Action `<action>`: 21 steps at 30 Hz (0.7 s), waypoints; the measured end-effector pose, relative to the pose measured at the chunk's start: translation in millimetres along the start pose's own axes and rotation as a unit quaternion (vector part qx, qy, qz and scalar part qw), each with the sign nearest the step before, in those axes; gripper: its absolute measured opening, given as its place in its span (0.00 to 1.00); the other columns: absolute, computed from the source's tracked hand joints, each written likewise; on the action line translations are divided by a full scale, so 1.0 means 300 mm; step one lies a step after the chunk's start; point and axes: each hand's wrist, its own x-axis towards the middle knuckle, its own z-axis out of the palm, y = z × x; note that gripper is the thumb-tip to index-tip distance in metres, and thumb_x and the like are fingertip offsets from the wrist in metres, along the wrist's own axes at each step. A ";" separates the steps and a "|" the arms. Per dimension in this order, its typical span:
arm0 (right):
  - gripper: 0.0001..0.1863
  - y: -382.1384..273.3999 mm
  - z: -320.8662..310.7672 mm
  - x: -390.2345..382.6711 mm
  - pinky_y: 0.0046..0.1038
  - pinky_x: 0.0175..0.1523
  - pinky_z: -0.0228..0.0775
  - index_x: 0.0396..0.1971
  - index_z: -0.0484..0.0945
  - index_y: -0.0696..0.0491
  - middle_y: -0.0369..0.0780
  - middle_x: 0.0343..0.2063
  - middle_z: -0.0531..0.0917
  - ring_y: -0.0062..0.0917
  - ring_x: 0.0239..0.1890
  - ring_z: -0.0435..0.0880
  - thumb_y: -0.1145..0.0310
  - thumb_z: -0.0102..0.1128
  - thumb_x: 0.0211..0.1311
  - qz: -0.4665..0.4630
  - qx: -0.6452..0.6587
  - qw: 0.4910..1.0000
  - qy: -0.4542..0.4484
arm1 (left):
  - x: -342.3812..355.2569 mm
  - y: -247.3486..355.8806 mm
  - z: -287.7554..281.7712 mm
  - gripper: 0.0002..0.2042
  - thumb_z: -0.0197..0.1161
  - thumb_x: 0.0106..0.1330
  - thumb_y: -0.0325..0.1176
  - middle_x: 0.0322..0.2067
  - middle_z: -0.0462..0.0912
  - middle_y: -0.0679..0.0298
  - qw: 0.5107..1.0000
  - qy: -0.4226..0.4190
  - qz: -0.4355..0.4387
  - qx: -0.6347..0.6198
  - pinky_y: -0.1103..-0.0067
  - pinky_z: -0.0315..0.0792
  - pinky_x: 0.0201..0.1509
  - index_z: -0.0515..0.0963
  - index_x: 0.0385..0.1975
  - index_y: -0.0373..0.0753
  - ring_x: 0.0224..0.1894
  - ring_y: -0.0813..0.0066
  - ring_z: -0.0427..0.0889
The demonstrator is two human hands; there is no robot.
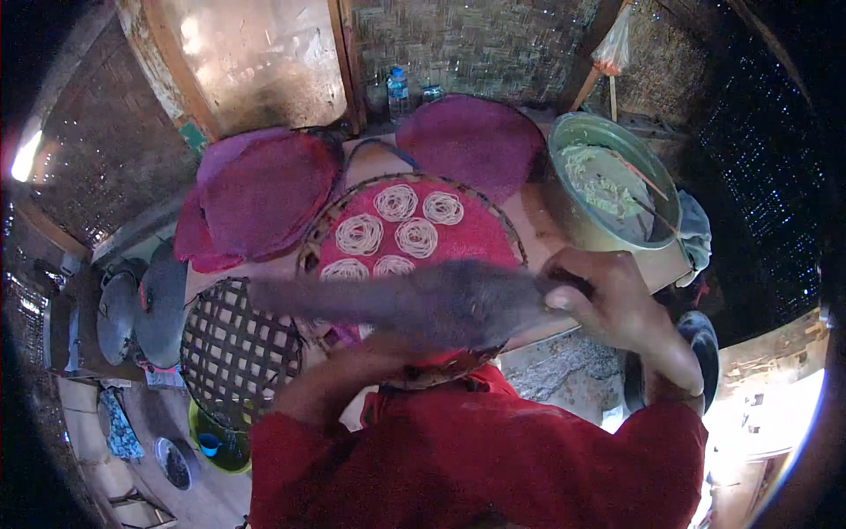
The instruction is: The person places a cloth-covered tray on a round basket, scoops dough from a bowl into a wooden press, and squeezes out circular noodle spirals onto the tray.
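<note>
A long grey cloth piece (441, 304), smeared by motion and tapering toward the left, stretches across in front of me. My right hand (608, 295) is closed around its right end, thumb on the near side. Below the cloth, my left hand (388, 346) is blurred and partly covered, so its fingers do not show. Under both lies a round woven tray (310, 238) lined with pink cloth (467, 236). Several pale coiled nests of thin strands (416, 238) rest on that lining; the nearer part of the tray is hidden by the grey cloth and my arms.
A large green basin (564, 145) of pale dough-like mixture with sticks stands at the right. Purple-red round cloths (264, 189) lie at the back left. An open-weave basket (238, 344) leans left of the tray. A water bottle (397, 93) stands by the wall.
</note>
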 end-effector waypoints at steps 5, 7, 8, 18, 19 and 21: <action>0.26 0.301 0.056 -0.040 0.38 0.40 0.66 0.20 0.77 0.54 0.48 0.17 0.75 0.41 0.27 0.77 0.49 0.41 0.65 0.066 0.012 0.986 -0.153 | 0.156 0.078 0.209 0.18 0.59 0.56 0.39 0.41 0.78 0.56 0.994 -0.035 -0.085 0.060 0.68 0.69 0.48 0.72 0.45 0.38 0.44 0.62 0.77; 0.27 0.411 0.069 -0.043 0.37 0.43 0.66 0.24 0.78 0.55 0.48 0.20 0.77 0.39 0.30 0.78 0.48 0.38 0.67 0.120 0.055 0.975 -0.180 | 0.241 0.140 0.243 0.18 0.61 0.55 0.38 0.40 0.78 0.56 0.989 -0.028 -0.110 0.091 0.68 0.70 0.47 0.72 0.44 0.38 0.43 0.61 0.77; 0.28 0.431 0.085 -0.027 0.37 0.45 0.66 0.33 0.76 0.56 0.47 0.27 0.78 0.38 0.34 0.78 0.46 0.35 0.67 0.065 0.158 0.970 -0.171 | 0.275 0.169 0.251 0.18 0.61 0.54 0.37 0.39 0.78 0.56 0.987 -0.024 -0.123 0.104 0.68 0.70 0.46 0.73 0.43 0.38 0.42 0.61 0.77; 0.30 0.265 -0.400 0.078 0.32 0.28 0.72 0.63 0.54 0.44 0.43 0.37 0.77 0.31 0.32 0.80 0.62 0.52 0.62 -0.372 0.160 0.905 -0.128 | 0.637 0.261 0.035 0.15 0.61 0.58 0.35 0.34 0.80 0.64 0.952 -0.145 0.211 -0.168 0.75 0.72 0.43 0.74 0.43 0.38 0.38 0.72 0.78; 0.29 0.320 -0.437 0.059 0.30 0.28 0.70 0.61 0.55 0.45 0.41 0.33 0.75 0.28 0.29 0.77 0.66 0.52 0.62 -0.243 0.236 0.925 -0.170 | 0.675 0.276 0.032 0.14 0.61 0.59 0.35 0.34 0.80 0.65 0.946 -0.148 0.231 -0.171 0.76 0.72 0.43 0.75 0.43 0.38 0.37 0.73 0.79; 0.26 0.447 -0.467 0.053 0.26 0.29 0.67 0.58 0.55 0.46 0.37 0.27 0.71 0.22 0.23 0.71 0.72 0.51 0.61 -0.144 0.246 0.957 -0.055 | 0.739 0.311 0.024 0.14 0.60 0.60 0.35 0.33 0.81 0.67 0.951 -0.135 0.244 -0.134 0.77 0.72 0.42 0.75 0.44 0.38 0.36 0.75 0.79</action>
